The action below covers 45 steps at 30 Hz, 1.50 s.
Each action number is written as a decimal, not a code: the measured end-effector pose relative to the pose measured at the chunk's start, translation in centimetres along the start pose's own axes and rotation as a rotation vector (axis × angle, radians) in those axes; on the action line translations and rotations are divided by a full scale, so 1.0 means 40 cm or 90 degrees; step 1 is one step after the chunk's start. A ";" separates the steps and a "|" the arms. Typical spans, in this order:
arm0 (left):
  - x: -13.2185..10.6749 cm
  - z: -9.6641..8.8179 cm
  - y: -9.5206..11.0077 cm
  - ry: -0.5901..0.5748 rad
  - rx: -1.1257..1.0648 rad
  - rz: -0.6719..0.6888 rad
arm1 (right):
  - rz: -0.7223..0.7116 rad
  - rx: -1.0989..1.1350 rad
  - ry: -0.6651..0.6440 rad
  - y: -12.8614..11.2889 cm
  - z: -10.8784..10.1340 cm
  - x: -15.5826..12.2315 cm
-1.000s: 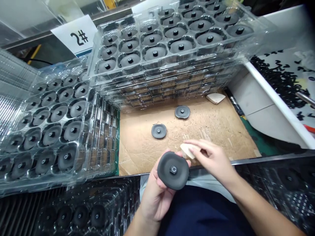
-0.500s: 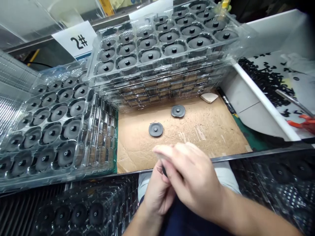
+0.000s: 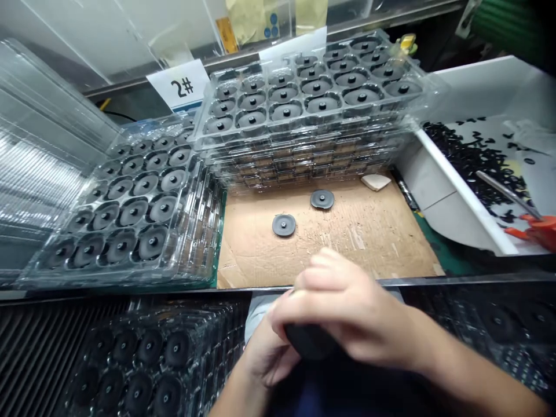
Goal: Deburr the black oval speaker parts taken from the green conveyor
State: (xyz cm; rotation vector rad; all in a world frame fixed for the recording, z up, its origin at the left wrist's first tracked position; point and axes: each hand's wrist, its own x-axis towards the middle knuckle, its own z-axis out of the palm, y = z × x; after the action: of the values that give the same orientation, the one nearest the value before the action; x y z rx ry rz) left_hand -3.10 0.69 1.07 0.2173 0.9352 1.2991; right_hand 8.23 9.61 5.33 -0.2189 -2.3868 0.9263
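Observation:
My right hand (image 3: 334, 307) is curled over a dark, rounded part (image 3: 310, 340) that looks like one of the black rubber discs. My left hand (image 3: 271, 347) sits beneath and to the left, pressed up against the right hand with fingers bent around the same part. The fingers hide most of it, and motion blurs the hands. Beyond them, on a cardboard sheet (image 3: 252, 260), lie two loose black discs with small central studs: a nearer disc (image 3: 284, 225) and a farther disc (image 3: 322, 199).
Stacked clear trays (image 3: 304, 136) of black discs stand at the back, with another tray stack (image 3: 195, 231) at left. A white bin (image 3: 460, 191) at right holds small black pieces and orange-handled pliers (image 3: 536, 226). A pale wedge (image 3: 376, 182) lies nearby. Below left are more disc trays (image 3: 143, 365).
The camera view has shifted, so the bench appears farther right. My right hand has turned, and more of the dark part shows below its fingers. The two loose discs stay on the cardboard.

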 end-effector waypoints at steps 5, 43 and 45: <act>-0.050 -0.007 -0.017 -0.087 -0.053 -0.085 | 0.067 -0.075 0.021 -0.065 0.019 -0.011; -0.170 -0.114 -0.038 0.093 0.723 0.602 | 0.294 0.051 0.188 0.015 0.129 -0.210; -0.171 -0.114 -0.034 0.094 0.713 0.597 | 0.274 0.092 0.179 -0.008 0.117 -0.195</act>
State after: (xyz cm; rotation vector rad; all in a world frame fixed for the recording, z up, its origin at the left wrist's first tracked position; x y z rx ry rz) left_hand -5.11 -7.40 0.53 1.5913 1.7252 1.4649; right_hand 12.09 4.05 -0.77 -0.7760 -2.0377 1.1672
